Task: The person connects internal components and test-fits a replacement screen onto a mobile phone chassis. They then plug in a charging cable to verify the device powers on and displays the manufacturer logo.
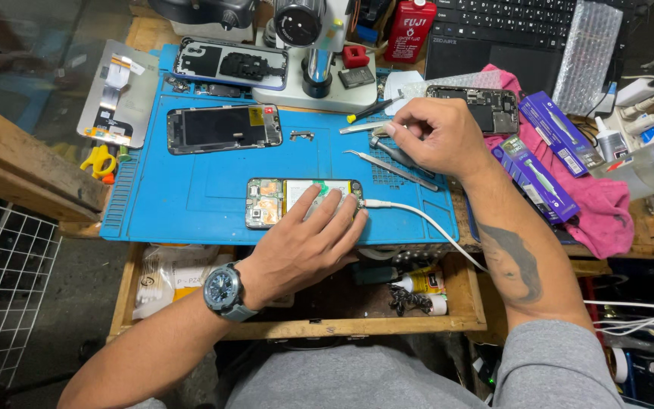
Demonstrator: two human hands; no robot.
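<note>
While a blue mat [191, 197] covers most of the wooden bench [145, 34], an opened phone [274, 201] lies near its front edge with its back off and its boards and battery showing. A white cable [425, 221] is plugged into its right end and trails off the mat to the right. The left hand [308, 238] lies flat and open on that phone, fingers spread over its right half, a watch [223, 291] on the wrist. Farther back, the right hand [437, 136] is curled over a small metal tool [387, 148] and seems to pinch it, though the grip is partly hidden. Tweezers [391, 168] lie just below that hand. A phone screen [223, 127] rests face up at the mat's rear left, well apart from both hands. A microscope [316, 53] stands behind it.
</note>
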